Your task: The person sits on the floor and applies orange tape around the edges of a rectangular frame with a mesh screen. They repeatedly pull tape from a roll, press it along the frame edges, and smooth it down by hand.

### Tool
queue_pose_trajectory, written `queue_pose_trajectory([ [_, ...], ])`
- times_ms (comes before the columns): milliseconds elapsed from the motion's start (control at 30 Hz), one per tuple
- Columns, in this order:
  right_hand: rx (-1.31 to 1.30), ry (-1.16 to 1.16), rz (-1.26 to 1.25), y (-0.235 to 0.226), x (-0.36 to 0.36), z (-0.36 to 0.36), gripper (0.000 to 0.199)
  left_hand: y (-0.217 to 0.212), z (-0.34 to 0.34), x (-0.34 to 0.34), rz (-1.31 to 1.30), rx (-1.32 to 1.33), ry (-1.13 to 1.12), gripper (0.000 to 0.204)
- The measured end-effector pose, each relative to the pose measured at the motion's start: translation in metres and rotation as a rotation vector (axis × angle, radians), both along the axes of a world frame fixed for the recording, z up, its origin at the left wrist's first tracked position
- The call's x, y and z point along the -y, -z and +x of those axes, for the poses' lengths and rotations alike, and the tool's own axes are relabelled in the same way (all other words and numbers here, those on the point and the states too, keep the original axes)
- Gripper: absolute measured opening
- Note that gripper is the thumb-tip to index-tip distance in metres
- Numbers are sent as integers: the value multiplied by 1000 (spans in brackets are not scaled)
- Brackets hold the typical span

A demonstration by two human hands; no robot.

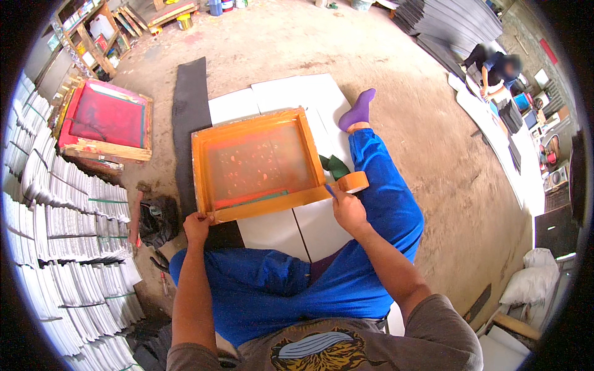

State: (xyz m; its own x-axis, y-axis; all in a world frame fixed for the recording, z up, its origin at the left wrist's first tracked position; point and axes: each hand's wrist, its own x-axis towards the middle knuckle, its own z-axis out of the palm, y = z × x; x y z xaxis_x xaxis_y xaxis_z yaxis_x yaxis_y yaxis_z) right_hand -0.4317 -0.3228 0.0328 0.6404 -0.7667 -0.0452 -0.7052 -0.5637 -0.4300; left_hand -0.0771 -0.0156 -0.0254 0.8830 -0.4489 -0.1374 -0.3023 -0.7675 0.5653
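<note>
A screen printing frame (198,162) lies on white sheets in front of me, its wooden sides covered in orange-brown tape and its mesh (257,164) speckled with pale spots. At its near left corner, my left hand (197,229) is closed, the fingertips pinching the tape. A strip of brown packing tape (272,205) runs along the near side towards the tape roll (354,181), which stands by my right knee. Just below the roll, my right hand (350,213) is closed around a slim blue tool (330,191), whose kind I cannot make out.
A dark strip of sheet (187,117) lies left of the frame. A red-meshed screen (108,114) rests further left, above bundled white stacks (74,247). A black bag (158,219) sits near my left knee. Another person (495,71) bends over white sheets at far right.
</note>
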Motion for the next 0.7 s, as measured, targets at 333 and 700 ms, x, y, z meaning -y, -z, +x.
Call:
queue_pose_trajectory([
  [333, -40, -4, 2, -4, -8, 7, 35, 7, 6, -7, -29, -13, -12, 26],
  [700, -156, -36, -47, 8, -18, 6, 42, 0, 5, -4, 49, -23, -18, 28],
])
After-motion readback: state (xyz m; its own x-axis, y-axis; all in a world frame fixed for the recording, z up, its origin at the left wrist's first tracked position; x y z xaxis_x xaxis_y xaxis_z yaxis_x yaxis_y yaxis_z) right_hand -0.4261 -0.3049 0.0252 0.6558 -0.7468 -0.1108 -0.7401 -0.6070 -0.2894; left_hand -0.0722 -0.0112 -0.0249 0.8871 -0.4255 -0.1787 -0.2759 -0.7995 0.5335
